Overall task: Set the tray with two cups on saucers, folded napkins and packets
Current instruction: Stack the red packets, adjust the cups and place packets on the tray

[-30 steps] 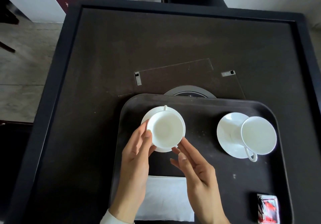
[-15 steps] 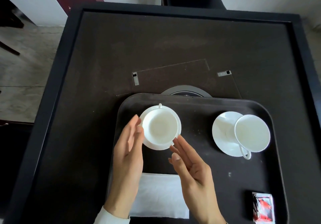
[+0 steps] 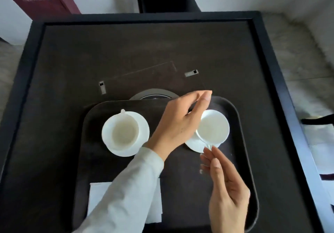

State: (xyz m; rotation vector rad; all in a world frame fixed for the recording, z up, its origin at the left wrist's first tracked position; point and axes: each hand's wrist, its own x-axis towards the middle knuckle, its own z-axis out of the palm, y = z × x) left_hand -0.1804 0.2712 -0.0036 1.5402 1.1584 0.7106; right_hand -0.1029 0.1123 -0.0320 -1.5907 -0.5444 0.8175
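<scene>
Risk: off-centre R cup (image 3: 212,127) tips off saucer (image 3: 194,145) if L hand (image 3: 178,124) (grip unclear) or relaxed R hand (image 3: 227,193) nudges hard.

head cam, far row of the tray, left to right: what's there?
Left cup on left saucer → left hand → right cup, off-centre on right saucer. Right hand left out: it sits nearer the camera, within the right cup's span.
</scene>
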